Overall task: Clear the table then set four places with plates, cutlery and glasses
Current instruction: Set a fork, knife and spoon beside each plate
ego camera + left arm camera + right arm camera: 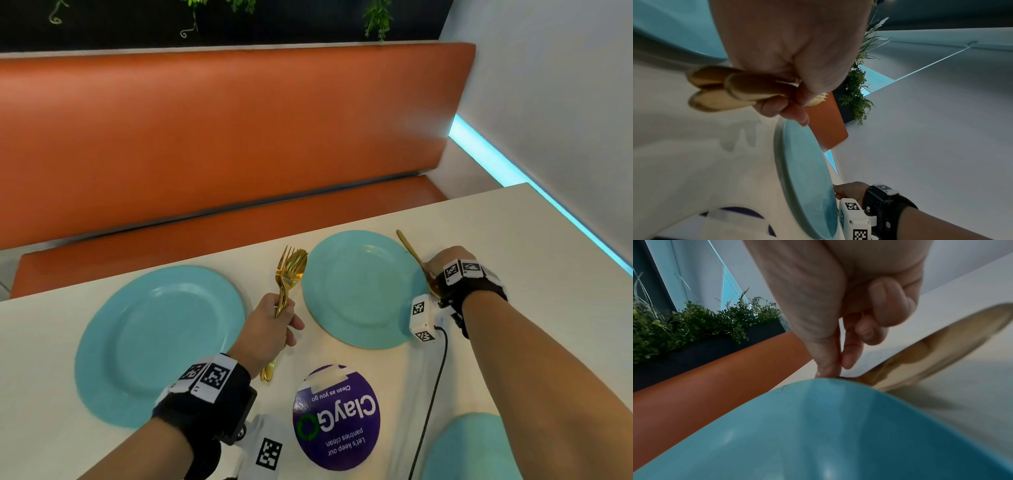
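Right hand [445,270] first: thumb and fingertips [851,356] are pinched on the handle of a gold spoon [412,255], low on the table [496,222] just beside the right rim of the far right plate [359,287], while the other fingers are curled out of the way. The bowl of that spoon points back toward the wrist and its handle runs away toward the bench, so this looks like a piece being laid down beside its plate rather than lifted. Over to the left hand [270,329], fist closed round a bundle of gold cutlery [286,284], forks and at least one spoon fanned out above the knuckles, handles poking out below the palm. It hovers in the gap between the two far plates, a sensible spot for a supply the right hand can draw from. The far left plate [161,342] sits bare with nothing yet beside it, and a third plate [472,448] peeks in at the near right corner. Between them lies a round purple sticker [337,416] on the tabletop. Beyond the table runs an orange bench [222,137], with green plants [694,321] above. No glasses in view, so by my reckoning the setting is partway through, cutlery stage.
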{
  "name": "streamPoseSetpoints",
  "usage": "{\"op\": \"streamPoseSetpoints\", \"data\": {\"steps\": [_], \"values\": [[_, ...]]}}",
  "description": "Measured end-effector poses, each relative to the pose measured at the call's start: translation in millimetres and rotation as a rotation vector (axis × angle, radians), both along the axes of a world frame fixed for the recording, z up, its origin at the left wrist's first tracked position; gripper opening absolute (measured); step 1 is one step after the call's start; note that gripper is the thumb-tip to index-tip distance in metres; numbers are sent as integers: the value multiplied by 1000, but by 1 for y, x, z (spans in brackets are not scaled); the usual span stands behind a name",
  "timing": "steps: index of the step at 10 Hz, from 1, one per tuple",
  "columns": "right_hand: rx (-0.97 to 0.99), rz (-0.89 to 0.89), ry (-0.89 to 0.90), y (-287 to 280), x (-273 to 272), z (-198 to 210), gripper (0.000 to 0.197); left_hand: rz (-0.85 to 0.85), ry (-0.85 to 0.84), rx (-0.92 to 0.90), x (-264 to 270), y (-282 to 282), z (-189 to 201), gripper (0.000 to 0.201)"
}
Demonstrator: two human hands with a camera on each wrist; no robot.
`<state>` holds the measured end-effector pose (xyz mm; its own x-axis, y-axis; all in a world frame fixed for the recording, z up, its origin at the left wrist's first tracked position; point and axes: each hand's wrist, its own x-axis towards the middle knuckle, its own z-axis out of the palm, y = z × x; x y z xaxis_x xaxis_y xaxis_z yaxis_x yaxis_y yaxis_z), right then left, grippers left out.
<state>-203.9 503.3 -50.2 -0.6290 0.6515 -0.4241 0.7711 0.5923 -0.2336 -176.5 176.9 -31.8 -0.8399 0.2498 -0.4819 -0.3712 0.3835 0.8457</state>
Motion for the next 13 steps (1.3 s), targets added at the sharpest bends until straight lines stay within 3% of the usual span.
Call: {"op": "streamPoseSetpoints", "data": {"steps": [2,4,5,6,7,8,9,10,13], "values": [[44,-20,19,-3,3,-2,42,2,-19,8,-1,1,2,16],[100,-36,104,-23,-6,27,31,52,-103,70,-1,0,5,20],[69,116,270,-59,-6,45,12,42,-91,50,0,0,6,19],[-49,478,379,-115,12,46,11,11,-57,27,3,1,10,16],[-87,848,369,-170,37,44,21,-17,-30,27,7,0,15,15],[-55,1022,417,-194,47,39,24,-58,-2,54,10,-5,21,26],[47,1087,536,-201,50,37,15,-72,5,40,13,-14,25,27],[136,1231,522,-203,49,39,7,-85,1,24,18,-21,26,20],[90,1344,171,-220,46,76,27,-160,-23,-4,19,-42,33,16]]}}
